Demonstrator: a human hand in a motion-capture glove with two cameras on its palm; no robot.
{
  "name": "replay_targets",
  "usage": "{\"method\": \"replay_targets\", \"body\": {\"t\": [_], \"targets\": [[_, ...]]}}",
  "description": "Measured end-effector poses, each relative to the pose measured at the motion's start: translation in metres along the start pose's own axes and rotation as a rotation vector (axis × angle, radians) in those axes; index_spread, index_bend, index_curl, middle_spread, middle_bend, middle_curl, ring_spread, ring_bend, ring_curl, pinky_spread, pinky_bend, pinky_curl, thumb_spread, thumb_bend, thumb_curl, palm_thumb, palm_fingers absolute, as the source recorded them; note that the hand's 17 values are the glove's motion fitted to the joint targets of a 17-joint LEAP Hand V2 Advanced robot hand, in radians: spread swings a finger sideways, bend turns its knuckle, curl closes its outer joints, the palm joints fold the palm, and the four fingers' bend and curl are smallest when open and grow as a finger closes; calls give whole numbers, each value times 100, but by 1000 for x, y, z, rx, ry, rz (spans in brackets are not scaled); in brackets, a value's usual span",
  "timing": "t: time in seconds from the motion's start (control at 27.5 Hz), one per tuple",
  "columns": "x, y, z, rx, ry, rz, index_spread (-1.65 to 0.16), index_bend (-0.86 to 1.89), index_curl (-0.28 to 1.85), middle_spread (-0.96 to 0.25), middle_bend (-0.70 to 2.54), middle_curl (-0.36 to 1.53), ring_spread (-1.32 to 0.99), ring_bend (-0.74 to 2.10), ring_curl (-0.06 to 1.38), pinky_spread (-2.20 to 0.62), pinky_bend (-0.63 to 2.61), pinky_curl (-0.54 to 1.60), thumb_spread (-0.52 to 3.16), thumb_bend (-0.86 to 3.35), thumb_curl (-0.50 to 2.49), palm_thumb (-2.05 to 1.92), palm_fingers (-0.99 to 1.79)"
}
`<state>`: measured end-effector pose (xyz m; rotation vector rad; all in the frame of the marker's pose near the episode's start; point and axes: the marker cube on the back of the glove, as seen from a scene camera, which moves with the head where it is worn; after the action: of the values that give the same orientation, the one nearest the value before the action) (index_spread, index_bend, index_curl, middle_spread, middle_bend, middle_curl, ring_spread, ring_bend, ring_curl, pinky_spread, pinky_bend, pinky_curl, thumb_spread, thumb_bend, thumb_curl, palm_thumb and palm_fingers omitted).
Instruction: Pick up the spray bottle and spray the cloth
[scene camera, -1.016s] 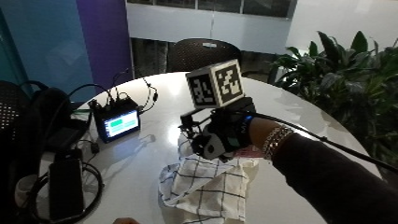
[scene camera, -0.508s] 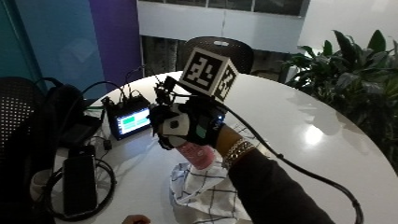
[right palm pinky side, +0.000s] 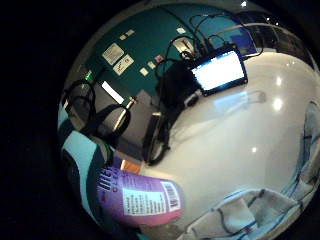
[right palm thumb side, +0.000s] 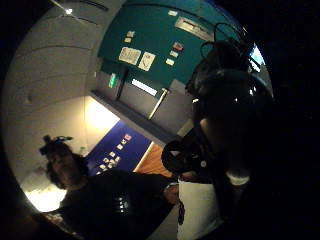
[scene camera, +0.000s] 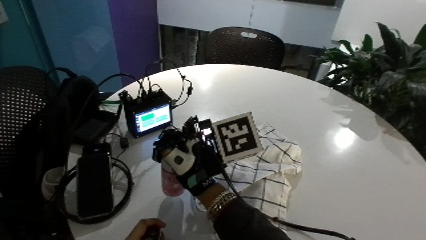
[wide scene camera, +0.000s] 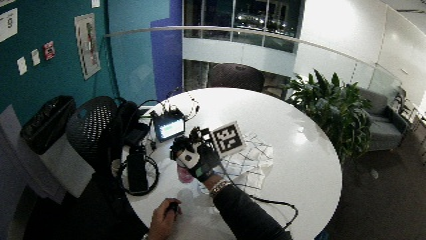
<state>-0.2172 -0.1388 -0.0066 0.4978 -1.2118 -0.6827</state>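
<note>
One round white table (scene camera: 346, 115) | cloth (scene camera: 269, 165) | gloved right hand (scene camera: 190, 162) seemingly gripping pink spray bottle (scene camera: 171, 184)

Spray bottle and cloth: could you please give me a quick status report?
Gloved right hand raised above pink spray bottle, grip unclear. Checked cloth lies beside it. Nothing between them.

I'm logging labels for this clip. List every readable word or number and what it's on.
Wall sheet: "9".
Bottle label: large letters, fine print and a barcode, too blurred to read.
Wall posters: unreadable.
Small screen: unreadable.
</note>
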Motion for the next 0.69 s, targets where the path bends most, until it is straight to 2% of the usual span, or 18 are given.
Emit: {"method": "replay_targets", "body": {"t": [0.69], "targets": [[0,8,-8,44,53,32,-29,32,70,-21,58,52,-18,68,47,-30,50,41,52,-3,92,77,136]]}}
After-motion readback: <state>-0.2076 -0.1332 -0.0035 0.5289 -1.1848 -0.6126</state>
